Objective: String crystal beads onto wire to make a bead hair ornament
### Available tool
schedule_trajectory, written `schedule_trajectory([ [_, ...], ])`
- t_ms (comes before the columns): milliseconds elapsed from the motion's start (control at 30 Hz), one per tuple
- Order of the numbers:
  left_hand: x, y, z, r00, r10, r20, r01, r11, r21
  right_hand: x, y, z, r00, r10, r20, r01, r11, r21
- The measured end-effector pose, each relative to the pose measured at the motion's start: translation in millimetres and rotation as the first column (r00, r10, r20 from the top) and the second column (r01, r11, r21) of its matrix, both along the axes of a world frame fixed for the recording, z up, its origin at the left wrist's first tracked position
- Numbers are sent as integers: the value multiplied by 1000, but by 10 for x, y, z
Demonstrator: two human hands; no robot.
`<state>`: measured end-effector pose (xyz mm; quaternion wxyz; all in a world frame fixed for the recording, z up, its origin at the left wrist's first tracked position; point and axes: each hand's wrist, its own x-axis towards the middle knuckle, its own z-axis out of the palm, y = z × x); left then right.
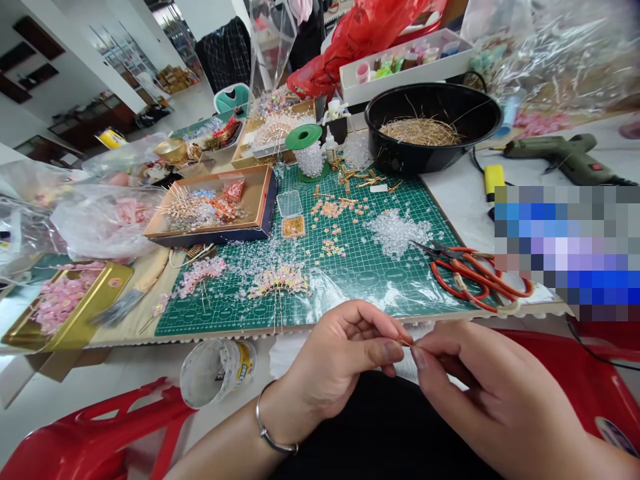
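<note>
In front of my lap, my left hand [345, 360] pinches one end of a thin golden wire [407, 343] between thumb and fingers. The fingertips of my right hand [493, 387] close on the same wire, just beside the left ones. Most of the wire is hidden by the fingers. Past my hands, a yellow-pink beaded hairpin [280, 281] lies on the green cutting mat [370, 290], with a pink beaded hairpin [203, 275] to its left. Red-handled scissors [463, 267] rest near a pile of clear beads [397, 230] at the mat's right.
Behind stand a black basin [430, 157] of golden wire pieces, a green spool [303, 137] and a shallow box [215, 233] of beaded pieces. A glue gun [555, 157] lies far right. A white bucket [207, 380] and a red chair [95, 433] sit below the table edge.
</note>
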<state>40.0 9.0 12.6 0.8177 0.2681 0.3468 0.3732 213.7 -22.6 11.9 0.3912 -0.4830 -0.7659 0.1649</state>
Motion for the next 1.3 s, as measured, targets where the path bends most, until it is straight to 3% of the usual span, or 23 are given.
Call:
schedule_trajectory([
  [267, 9, -15, -8, 999, 21, -28, -19, 999, 51, 26, -6, -48, 998, 15, 66, -19, 998, 54],
  [433, 1, -1, -4, 998, 10, -63, -3, 995, 100, 40, 1, -64, 995, 56, 83, -57, 998, 16],
  [533, -15, -8, 4, 990, 2, -143, 18, 990, 138, 53, 1, -42, 993, 98, 60, -98, 995, -15],
  [633, -30, -12, 26, 970, -56, -235, 93, 984, 151, 60, -6, -34, 990, 137, 31, -135, 989, -56],
  [700, -38, 2, 52, 932, -70, -356, 158, 962, 224, 57, -7, -53, 992, 128, -10, -128, 987, -101],
  [767, -46, 33, 81, 844, -12, -536, 265, 878, 398, 49, -2, -89, 993, 73, -89, -88, 980, -178],
  [833, -51, 69, 107, 727, 152, -669, 406, 691, 598, 43, 13, -128, 982, 33, -185, -90, 947, -308],
  [900, -48, 101, 125, 625, 316, -714, 540, 485, 687, 43, 40, -157, 961, 15, -275, -140, 886, -442],
  [967, -32, 128, 130, 561, 392, -729, 628, 373, 684, 58, 74, -174, 944, -12, -330, -172, 835, -523],
  [1067, 30, 199, 105, 549, 367, -751, 672, 339, 658, 116, 125, -210, 932, -93, -351, -127, 822, -555],
  [1167, 147, 375, 19, 554, 369, -746, 645, 376, 665, 218, 163, -291, 906, -196, -376, -50, 831, -554],
  [1233, 252, 551, -75, 493, 423, -760, 664, 382, 643, 294, 184, -363, 869, -268, -415, -20, 820, -572],
  [1300, 369, 736, -181, 379, 488, -786, 737, 355, 575, 360, 201, -427, 829, -312, -464, -38, 797, -603],
])
